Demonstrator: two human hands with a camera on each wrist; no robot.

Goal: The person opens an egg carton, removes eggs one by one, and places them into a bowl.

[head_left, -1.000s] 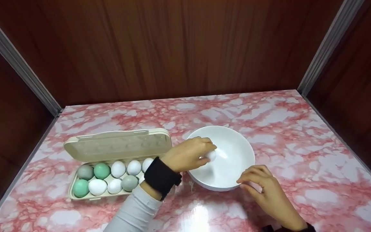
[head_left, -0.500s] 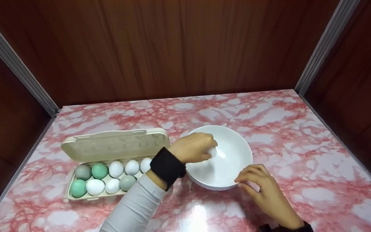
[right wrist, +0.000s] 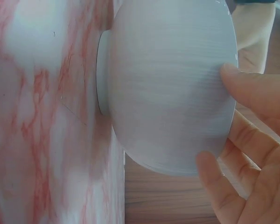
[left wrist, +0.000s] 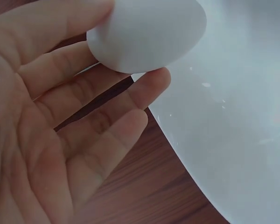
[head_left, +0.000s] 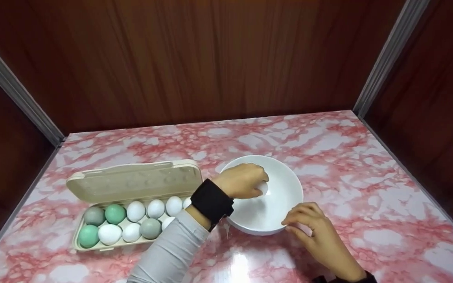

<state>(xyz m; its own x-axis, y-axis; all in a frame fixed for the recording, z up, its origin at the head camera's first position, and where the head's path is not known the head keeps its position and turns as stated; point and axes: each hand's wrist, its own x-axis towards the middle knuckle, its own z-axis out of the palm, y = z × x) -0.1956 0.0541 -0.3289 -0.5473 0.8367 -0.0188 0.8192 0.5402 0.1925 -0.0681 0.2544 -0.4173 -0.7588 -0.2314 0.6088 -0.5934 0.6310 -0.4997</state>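
Between its thumb and fingers, my left hand (head_left: 242, 181) holds a white egg (left wrist: 144, 35) over the inside of a white bowl (head_left: 283, 192). The knuckles hide most of this egg in the head view; the left wrist view shows its smooth, whole lower side. The bowl stands upright on its foot, with small whitish specks on the inner wall. At the near right of the bowl, my right hand (head_left: 313, 232) pinches the rim, with the thumb inside and fingers against the outer wall (right wrist: 172, 93).
Left of the bowl lies an egg carton with its lid (head_left: 132, 182) raised, holding several white, grey and green eggs, such as a green egg (head_left: 89, 236). My left sleeve covers its right end. The red-and-white marbled table (head_left: 218, 133) ends at dark wood panels.
My left hand has moved further right over the bowl with the egg. The right hand keeps its place at the rim. The head view has shifted slightly.
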